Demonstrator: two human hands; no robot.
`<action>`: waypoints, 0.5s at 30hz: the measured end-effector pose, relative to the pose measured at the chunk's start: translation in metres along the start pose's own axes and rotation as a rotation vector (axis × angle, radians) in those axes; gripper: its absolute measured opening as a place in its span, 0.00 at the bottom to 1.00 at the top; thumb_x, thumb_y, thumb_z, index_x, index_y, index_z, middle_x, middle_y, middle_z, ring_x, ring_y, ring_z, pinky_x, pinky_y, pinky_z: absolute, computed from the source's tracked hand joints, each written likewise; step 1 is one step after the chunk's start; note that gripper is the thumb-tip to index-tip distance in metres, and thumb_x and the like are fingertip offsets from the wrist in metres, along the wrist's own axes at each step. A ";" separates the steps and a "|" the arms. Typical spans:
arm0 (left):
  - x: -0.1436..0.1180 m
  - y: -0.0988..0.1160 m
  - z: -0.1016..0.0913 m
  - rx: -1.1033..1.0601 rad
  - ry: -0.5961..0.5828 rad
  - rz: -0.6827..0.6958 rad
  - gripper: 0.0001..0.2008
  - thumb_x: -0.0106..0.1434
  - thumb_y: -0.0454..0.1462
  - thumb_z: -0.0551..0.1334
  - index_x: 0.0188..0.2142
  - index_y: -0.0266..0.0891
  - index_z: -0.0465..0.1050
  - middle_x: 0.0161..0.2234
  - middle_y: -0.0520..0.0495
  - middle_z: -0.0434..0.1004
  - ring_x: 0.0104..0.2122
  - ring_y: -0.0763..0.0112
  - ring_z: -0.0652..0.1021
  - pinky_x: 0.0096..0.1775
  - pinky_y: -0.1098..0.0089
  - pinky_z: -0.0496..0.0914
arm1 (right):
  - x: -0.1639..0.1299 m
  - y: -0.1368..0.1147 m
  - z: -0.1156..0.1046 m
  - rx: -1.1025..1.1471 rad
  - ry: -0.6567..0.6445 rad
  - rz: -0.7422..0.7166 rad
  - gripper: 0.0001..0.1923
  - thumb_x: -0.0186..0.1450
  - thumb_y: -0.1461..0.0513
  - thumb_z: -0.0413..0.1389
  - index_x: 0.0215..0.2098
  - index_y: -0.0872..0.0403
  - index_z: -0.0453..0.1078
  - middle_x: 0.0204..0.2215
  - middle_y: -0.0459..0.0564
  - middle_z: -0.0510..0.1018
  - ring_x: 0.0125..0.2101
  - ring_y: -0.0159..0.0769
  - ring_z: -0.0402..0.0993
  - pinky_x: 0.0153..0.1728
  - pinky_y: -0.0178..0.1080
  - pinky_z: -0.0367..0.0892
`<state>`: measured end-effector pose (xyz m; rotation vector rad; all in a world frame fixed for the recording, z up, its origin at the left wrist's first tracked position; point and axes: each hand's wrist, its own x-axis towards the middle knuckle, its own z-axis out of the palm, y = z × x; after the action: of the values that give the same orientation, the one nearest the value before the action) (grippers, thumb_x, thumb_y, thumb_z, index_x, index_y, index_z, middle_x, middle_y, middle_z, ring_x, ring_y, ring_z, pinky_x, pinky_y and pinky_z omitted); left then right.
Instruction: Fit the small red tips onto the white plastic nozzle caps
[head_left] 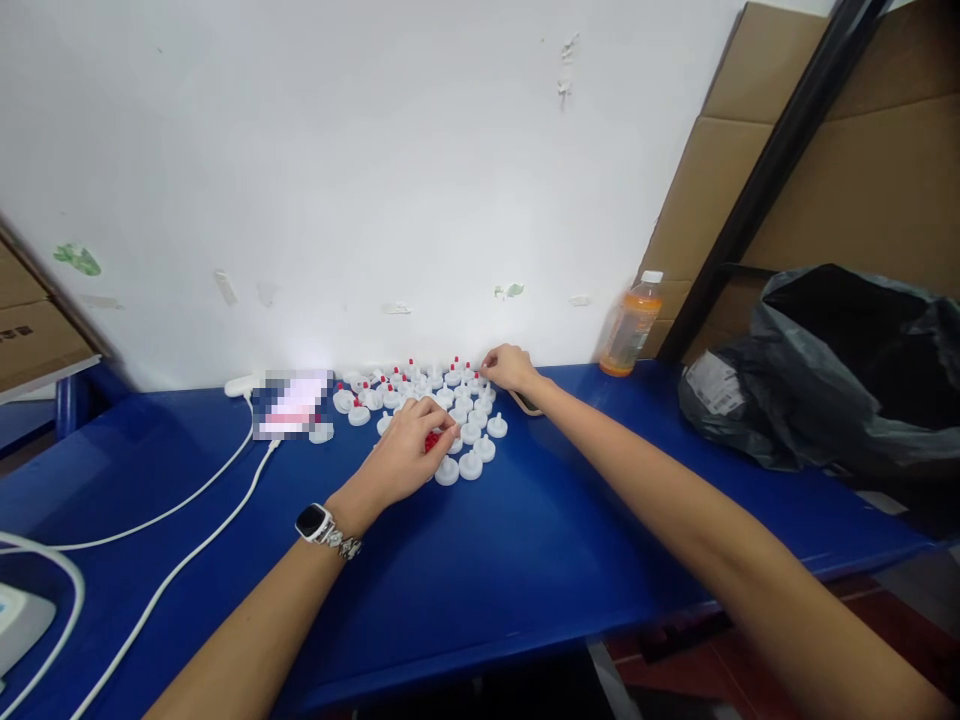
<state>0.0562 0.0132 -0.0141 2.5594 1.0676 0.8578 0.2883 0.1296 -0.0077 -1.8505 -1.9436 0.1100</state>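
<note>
Many white bottle caps with pointed nozzles (470,465) stand in a group on the blue table (480,560), against the wall. Small red tips (411,362) sit on several nozzles, mostly along the back and left; those at the front right are bare. My left hand (411,450), with a watch at its wrist, is curled over the front of the group, and a cluster of small red tips (432,441) shows under its fingers. At the back right, my right hand (511,368) is closed in a pinch at a red tip (477,375) above a nozzle.
A phone-like device (529,404) lies partly under my right forearm. Left of the caps are a blurred screen (292,405) and white cables (217,530). An orange drink bottle (631,325) stands by the wall; a black plastic bag (810,370) occupies the right end.
</note>
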 end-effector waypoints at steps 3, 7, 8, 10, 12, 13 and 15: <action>0.001 0.000 0.000 0.010 0.006 0.002 0.13 0.71 0.42 0.54 0.35 0.42 0.74 0.39 0.45 0.73 0.42 0.61 0.71 0.47 0.58 0.66 | 0.000 0.000 -0.003 -0.014 0.001 -0.003 0.09 0.62 0.61 0.57 0.35 0.53 0.79 0.35 0.52 0.83 0.41 0.42 0.76 0.50 0.43 0.58; 0.002 0.000 0.000 0.019 0.019 0.003 0.13 0.71 0.42 0.54 0.35 0.42 0.74 0.39 0.45 0.73 0.42 0.61 0.71 0.47 0.58 0.66 | -0.001 -0.001 -0.004 -0.017 0.005 0.003 0.11 0.63 0.64 0.54 0.36 0.54 0.79 0.37 0.54 0.84 0.43 0.43 0.76 0.53 0.45 0.54; 0.003 0.000 0.000 0.020 0.020 0.003 0.13 0.71 0.42 0.54 0.35 0.42 0.74 0.40 0.45 0.73 0.42 0.61 0.71 0.47 0.58 0.66 | -0.001 -0.002 -0.003 -0.011 -0.009 0.002 0.11 0.62 0.64 0.54 0.35 0.54 0.80 0.37 0.54 0.84 0.43 0.43 0.76 0.52 0.44 0.55; 0.002 0.000 0.000 0.020 0.020 0.003 0.13 0.71 0.42 0.54 0.35 0.42 0.74 0.40 0.45 0.73 0.42 0.61 0.71 0.47 0.58 0.66 | -0.001 -0.004 -0.003 0.010 -0.044 -0.003 0.11 0.62 0.63 0.54 0.34 0.53 0.80 0.35 0.52 0.84 0.41 0.42 0.76 0.50 0.43 0.56; 0.002 0.000 -0.001 0.020 0.020 0.001 0.14 0.71 0.42 0.53 0.35 0.41 0.74 0.40 0.45 0.73 0.42 0.61 0.71 0.48 0.57 0.66 | -0.003 -0.005 -0.002 0.036 -0.060 -0.013 0.13 0.63 0.62 0.52 0.38 0.52 0.80 0.34 0.50 0.84 0.41 0.41 0.76 0.49 0.43 0.57; 0.002 0.000 -0.001 0.020 0.018 -0.002 0.14 0.71 0.42 0.53 0.35 0.41 0.74 0.40 0.45 0.73 0.42 0.60 0.71 0.48 0.57 0.66 | -0.005 -0.005 -0.003 0.048 -0.058 -0.019 0.15 0.64 0.63 0.51 0.42 0.51 0.79 0.35 0.49 0.84 0.41 0.41 0.76 0.49 0.43 0.57; 0.001 0.000 -0.001 0.017 0.018 -0.011 0.14 0.71 0.42 0.53 0.34 0.41 0.74 0.40 0.45 0.73 0.43 0.60 0.71 0.48 0.57 0.66 | -0.010 -0.005 -0.004 0.066 -0.037 -0.037 0.20 0.63 0.64 0.51 0.50 0.50 0.76 0.36 0.48 0.83 0.42 0.41 0.76 0.50 0.43 0.55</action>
<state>0.0560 0.0137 -0.0125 2.5623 1.0979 0.8737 0.2850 0.1181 -0.0055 -1.7812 -1.9739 0.1958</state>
